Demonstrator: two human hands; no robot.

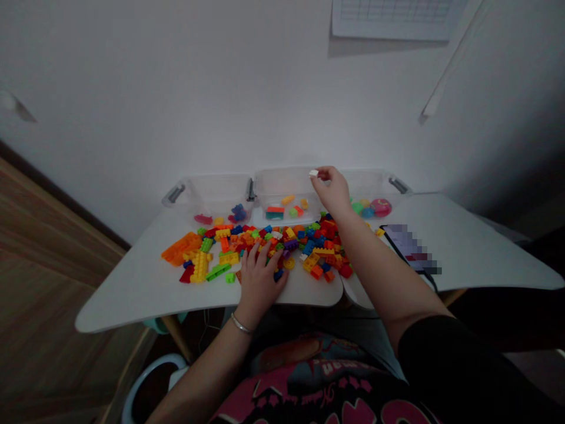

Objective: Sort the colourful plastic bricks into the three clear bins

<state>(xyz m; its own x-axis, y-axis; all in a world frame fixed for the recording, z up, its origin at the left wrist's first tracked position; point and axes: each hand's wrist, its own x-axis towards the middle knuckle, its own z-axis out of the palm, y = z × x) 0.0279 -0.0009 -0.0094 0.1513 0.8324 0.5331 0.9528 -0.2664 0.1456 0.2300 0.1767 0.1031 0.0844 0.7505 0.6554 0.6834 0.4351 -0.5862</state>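
A heap of colourful plastic building bricks (273, 247) covers the middle of the white table (132, 300). My left hand (260, 282) rests on the heap's near edge, fingers spread, with no brick visibly held. My right hand (331, 188) is raised over the middle clear plastic bin (282, 194), pinching a small white brick (313, 173) between thumb and fingers. That bin holds a few orange, green and red bricks. A clear bin on the left (207, 197) holds red and blue bricks.
A third clear bin (375, 189) at the back right holds round green, blue and pink pieces. A phone (410, 247) with a blurred screen lies on the table, its cable running off the edge. A white wall rises behind the table, and a papered chart (392, 17) hangs on it.
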